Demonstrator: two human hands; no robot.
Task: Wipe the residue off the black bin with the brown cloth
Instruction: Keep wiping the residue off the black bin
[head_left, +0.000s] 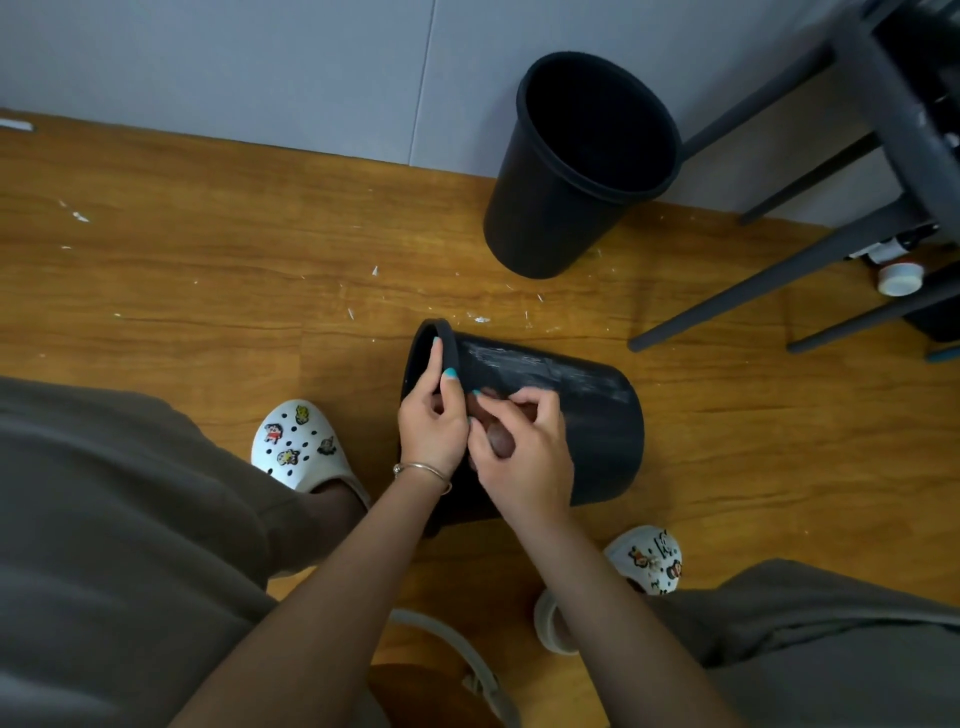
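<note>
My left hand (432, 423) grips the black bin (587, 426) rim; my right hand (522, 452) bunches the brown cloth (500, 440). White residue (545, 366) remains toward one o'clock, unwiped.

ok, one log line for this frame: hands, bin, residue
left hand: grips bin rim | right hand: holds brown cloth on black bin side | bin: lying on floor | white residue: still present

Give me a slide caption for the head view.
Left hand grips the tipped black bin by its rim while the right hand holds the brown cloth against its smeared side.
</note>
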